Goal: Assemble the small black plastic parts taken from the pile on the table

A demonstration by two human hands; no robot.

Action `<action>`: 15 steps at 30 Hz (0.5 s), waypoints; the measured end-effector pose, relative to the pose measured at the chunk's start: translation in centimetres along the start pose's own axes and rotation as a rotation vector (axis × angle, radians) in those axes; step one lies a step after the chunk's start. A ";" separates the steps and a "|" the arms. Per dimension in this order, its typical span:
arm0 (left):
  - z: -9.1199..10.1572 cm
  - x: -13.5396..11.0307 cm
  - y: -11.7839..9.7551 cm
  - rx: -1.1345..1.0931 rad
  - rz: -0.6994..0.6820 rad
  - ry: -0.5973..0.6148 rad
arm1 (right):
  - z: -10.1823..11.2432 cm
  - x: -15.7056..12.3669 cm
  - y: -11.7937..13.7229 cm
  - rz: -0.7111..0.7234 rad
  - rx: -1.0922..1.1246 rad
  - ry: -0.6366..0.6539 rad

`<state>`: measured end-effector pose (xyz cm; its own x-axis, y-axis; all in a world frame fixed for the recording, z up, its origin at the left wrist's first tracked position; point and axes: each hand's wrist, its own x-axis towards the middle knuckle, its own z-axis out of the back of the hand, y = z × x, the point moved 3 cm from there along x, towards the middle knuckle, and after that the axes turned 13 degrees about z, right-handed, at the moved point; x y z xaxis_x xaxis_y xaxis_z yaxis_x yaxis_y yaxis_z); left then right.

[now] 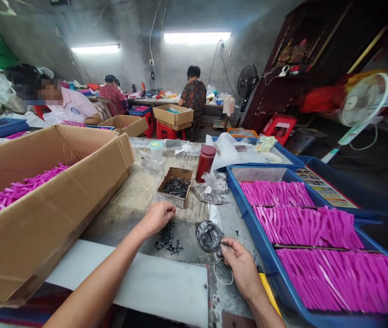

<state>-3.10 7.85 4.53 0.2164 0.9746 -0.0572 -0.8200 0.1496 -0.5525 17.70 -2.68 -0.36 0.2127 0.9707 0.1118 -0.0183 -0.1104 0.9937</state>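
Note:
My left hand [158, 216] is over the worktable with its fingers curled together; what they hold, if anything, is hidden. Just below it lies a loose pile of small black parts [169, 241]. Behind that hand stands a small cardboard box [173, 200] filled with thin black pieces [176, 187]. My right hand [240, 264] pinches the near edge of a crumpled black plastic bag [209, 234], whose mouth faces up. A yellow-handled tool [269, 291] and a thin pale ring [223, 273] lie close to my right hand.
At left stands a large carton [87, 191] with magenta strips [26, 187]. A blue tray [248, 214] of bundled magenta strips [306, 223] fills the right. A dark red canister [205, 163] and a clear bag of small parts [210, 189] stand behind. Several people sit farther back.

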 end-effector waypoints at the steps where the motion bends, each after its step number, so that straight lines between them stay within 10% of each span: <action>1: -0.6 -0.7 0.3 0.037 -0.003 0.060 | 0.0 0.0 0.0 0.002 -0.003 -0.003; 15: -3.7 -2.6 0.7 0.359 -0.052 0.172 | -0.1 0.1 -0.5 0.014 -0.038 0.023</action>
<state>-2.30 4.79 1.21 0.3231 0.9266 -0.1925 -0.9321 0.2764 -0.2340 17.62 -2.49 -0.83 0.1902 0.9738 0.1250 -0.0581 -0.1159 0.9916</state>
